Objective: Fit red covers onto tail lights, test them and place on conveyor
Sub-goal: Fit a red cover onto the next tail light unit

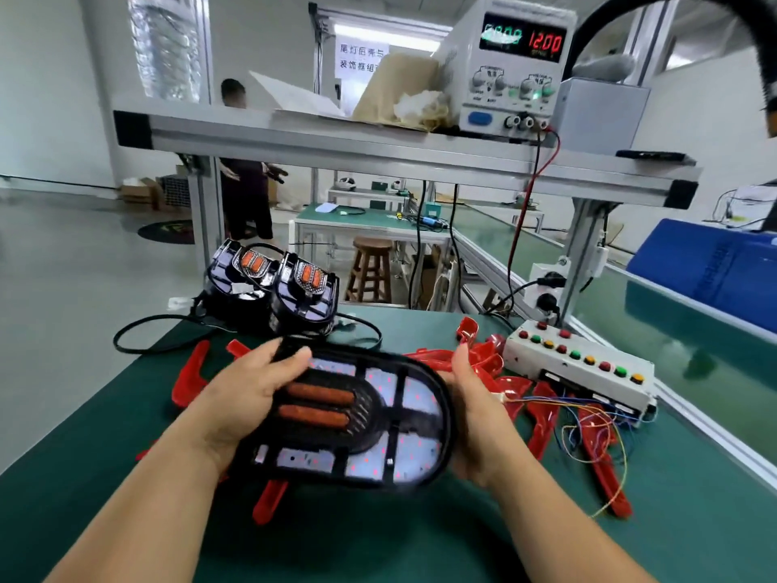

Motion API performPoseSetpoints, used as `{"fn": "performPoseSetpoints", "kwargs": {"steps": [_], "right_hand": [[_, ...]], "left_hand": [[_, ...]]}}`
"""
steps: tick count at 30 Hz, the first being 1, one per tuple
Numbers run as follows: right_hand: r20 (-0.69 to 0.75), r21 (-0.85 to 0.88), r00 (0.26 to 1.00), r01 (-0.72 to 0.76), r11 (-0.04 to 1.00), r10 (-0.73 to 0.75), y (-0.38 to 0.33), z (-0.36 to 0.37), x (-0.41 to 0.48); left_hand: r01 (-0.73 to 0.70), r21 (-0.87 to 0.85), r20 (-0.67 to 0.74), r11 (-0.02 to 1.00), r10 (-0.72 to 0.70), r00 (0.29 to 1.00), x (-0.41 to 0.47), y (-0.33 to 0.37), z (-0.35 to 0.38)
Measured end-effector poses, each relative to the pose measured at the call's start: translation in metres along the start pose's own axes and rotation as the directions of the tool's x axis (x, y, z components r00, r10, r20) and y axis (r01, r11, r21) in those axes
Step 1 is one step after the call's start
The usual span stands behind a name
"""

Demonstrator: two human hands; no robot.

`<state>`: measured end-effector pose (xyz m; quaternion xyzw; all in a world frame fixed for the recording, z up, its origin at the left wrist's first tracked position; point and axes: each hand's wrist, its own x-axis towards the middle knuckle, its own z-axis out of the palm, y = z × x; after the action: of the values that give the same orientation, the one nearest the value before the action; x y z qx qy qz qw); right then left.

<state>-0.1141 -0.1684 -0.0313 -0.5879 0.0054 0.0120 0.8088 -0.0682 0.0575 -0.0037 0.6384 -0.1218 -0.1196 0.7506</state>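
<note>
I hold a black oval tail light [378, 418] above the green table, its face toward me with two orange bars and white LED panels. My left hand [248, 397] grips its left end, thumb across the top edge. My right hand [475, 418] grips its right end, fingers curled behind it. Several red covers [542, 410] lie heaped behind my right hand, and others [189, 380] lie at the left and below the light. Two more tail lights [273, 288] stand upright at the table's far edge. The green conveyor [630, 305] runs along the right.
A white test box [580, 368] with coloured buttons and loose wires sits at the right. A power supply [517, 65] reading 12.00 stands on the overhead shelf. A blue crate [710, 271] lies beyond the conveyor. A person stands far back near a wooden stool [372, 271].
</note>
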Motion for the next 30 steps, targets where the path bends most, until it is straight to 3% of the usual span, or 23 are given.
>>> {"fn": "performPoseSetpoints", "kwargs": {"steps": [1,2,3,5,6,8,15,17,19,21,23,24,26,30], "right_hand": [[-0.003,0.010,1.000,0.016,1.000,-0.016,0.003,0.002,0.003],[0.002,-0.125,0.998,0.066,0.990,-0.067,0.006,0.003,0.004],[0.028,-0.380,0.989,0.142,0.914,-0.142,0.009,0.003,0.003],[0.219,-0.800,0.955,0.292,0.525,-0.197,0.017,0.002,0.004],[0.307,-0.875,0.941,0.338,0.347,-0.142,0.022,0.000,0.005],[0.388,-0.903,0.920,0.392,0.177,-0.057,0.028,0.002,0.007],[0.488,-0.863,0.865,0.498,0.086,-0.113,0.025,0.009,0.002],[0.502,-0.845,0.845,0.525,0.105,-0.183,0.022,0.012,-0.001],[0.468,-0.816,0.815,0.547,0.187,-0.341,0.017,0.010,-0.005],[0.290,-0.742,0.833,0.507,0.439,-0.471,0.007,0.002,-0.009],[0.069,-0.478,0.900,0.408,0.778,-0.430,-0.005,-0.011,-0.015],[0.004,-0.321,0.924,0.363,0.875,-0.382,-0.011,-0.018,-0.015],[-0.068,-0.084,0.944,0.317,0.945,-0.323,-0.020,-0.031,-0.015],[-0.192,0.181,0.936,0.328,0.927,-0.294,-0.031,-0.039,-0.013]], "left_hand": [[-0.039,-0.049,-0.047,0.998,0.037,0.998,0.002,0.002,-0.005],[-0.077,-0.110,-0.100,0.991,0.066,0.993,0.005,0.004,-0.010],[-0.110,-0.179,-0.152,0.978,0.083,0.985,0.007,0.004,-0.015],[-0.159,-0.287,-0.229,0.945,0.093,0.969,0.011,0.005,-0.022],[-0.175,-0.314,-0.248,0.933,0.097,0.964,0.012,0.005,-0.022],[-0.204,-0.321,-0.269,0.925,0.118,0.956,0.013,0.002,-0.021],[-0.275,-0.315,-0.312,0.908,0.174,0.934,0.014,-0.004,-0.019],[-0.302,-0.308,-0.342,0.902,0.192,0.920,0.014,-0.004,-0.019],[-0.344,-0.297,-0.388,0.891,0.216,0.896,0.015,-0.004,-0.019],[-0.385,-0.285,-0.433,0.878,0.240,0.869,0.016,-0.004,-0.021],[-0.408,-0.274,-0.457,0.871,0.256,0.852,0.017,-0.006,-0.022],[-0.411,-0.267,-0.461,0.872,0.259,0.849,0.017,-0.007,-0.021],[-0.404,-0.247,-0.456,0.881,0.262,0.850,0.019,-0.009,-0.019],[-0.399,-0.219,-0.422,0.891,0.282,0.861,0.020,-0.015,-0.009]]}}
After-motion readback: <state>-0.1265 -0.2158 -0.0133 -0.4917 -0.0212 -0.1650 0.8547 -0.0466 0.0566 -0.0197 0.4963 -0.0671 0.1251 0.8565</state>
